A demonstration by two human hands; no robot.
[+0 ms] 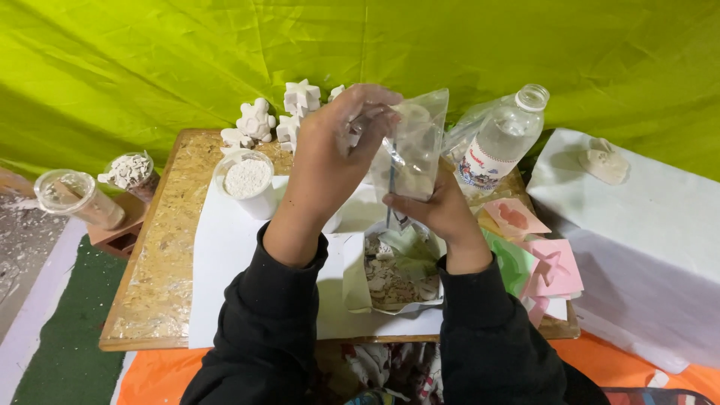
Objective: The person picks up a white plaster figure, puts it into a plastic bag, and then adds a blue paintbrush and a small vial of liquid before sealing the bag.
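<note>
The left hand (330,154) is raised above the counter (161,277) with its fingers bent together at the mouth of a small clear plastic bag (411,150); they seem to pinch the top edge or something just inside it, but I cannot tell which. The right hand (439,210) is closed around the bottom of the bag and holds it upright from below. The bag has pale pieces in it, so I judge that the step in hand is working at the bag's opening, which calls for a steady grip below. Under the bag lies an open packet of broken white pieces (397,277). To the left of the bag stands a white cup of powder (246,180), behind it some white plaster shapes (279,116), and to the right a clear bottle (499,139) and pink moulds (551,266).
</note>
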